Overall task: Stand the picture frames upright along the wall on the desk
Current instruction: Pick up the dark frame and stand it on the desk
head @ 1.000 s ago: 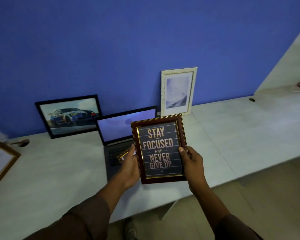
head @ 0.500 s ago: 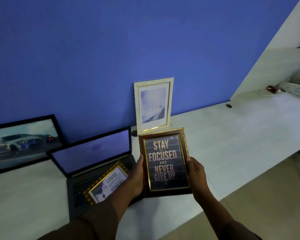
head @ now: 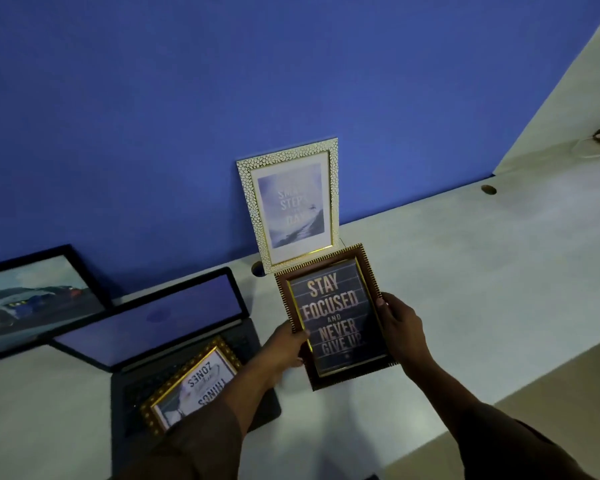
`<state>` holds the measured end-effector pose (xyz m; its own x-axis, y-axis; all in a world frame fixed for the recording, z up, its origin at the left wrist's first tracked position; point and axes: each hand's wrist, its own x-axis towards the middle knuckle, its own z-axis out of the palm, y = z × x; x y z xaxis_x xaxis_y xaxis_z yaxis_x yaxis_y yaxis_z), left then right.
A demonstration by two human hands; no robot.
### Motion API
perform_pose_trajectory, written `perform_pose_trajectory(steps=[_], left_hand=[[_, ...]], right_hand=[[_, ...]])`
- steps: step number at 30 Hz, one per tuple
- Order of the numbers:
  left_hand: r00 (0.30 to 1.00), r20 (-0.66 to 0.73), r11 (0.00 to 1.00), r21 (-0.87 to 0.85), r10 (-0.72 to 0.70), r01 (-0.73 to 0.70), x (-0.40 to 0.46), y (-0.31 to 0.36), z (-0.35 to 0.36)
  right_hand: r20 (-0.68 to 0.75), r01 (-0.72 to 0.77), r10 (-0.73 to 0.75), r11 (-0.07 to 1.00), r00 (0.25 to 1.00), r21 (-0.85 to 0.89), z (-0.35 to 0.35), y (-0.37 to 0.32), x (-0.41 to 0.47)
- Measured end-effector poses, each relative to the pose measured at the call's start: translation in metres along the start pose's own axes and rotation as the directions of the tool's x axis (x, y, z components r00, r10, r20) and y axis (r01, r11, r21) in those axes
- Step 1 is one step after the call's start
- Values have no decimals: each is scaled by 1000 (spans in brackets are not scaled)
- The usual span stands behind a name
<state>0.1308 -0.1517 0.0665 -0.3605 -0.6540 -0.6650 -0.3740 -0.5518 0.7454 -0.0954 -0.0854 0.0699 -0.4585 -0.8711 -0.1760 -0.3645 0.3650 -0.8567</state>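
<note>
I hold a dark brown frame (head: 333,317) reading "STAY FOCUSED AND NEVER GIVE UP" above the desk (head: 482,271). My left hand (head: 284,348) grips its left edge and my right hand (head: 400,330) grips its right edge. Its top edge overlaps the foot of a white pebbled frame (head: 291,206) that stands upright against the blue wall (head: 291,81). A black frame with a car picture (head: 32,303) leans on the wall at far left. A gold-edged frame (head: 194,382) lies flat on the laptop keyboard, partly behind my left forearm.
An open dark laptop (head: 160,327) sits left of the held frame with its screen facing me. Two cable holes (head: 488,189) pierce the desk near the wall. A cream side panel (head: 568,91) rises at right, with a cable and small object at its foot.
The view has swung right and closer. The held frame has moved toward the wall, now just in front of the white frame. The gold-edged frame on the laptop came into view.
</note>
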Motion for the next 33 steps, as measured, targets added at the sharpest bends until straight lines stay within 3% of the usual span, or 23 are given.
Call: perform_pose_trajectory(steps=[6,15,21,33], left_hand=[[986,-156,998,26,54,-51,32,26,34],[970,-242,910,-393,34,-130,64,67,47],[968,-248,871,-472,21,-140,88,75,28],[965,-245,959,-283,-94,22,140,76,16]], right_hand=[[185,165,-136,975,973,-150,-47,18,80],[371,306,-243,945,896,-119,-65,9,150],[455,360,-263,922,851,-140,-50,10,192],[491,240,-123,953,863,-183,-36,52,205]])
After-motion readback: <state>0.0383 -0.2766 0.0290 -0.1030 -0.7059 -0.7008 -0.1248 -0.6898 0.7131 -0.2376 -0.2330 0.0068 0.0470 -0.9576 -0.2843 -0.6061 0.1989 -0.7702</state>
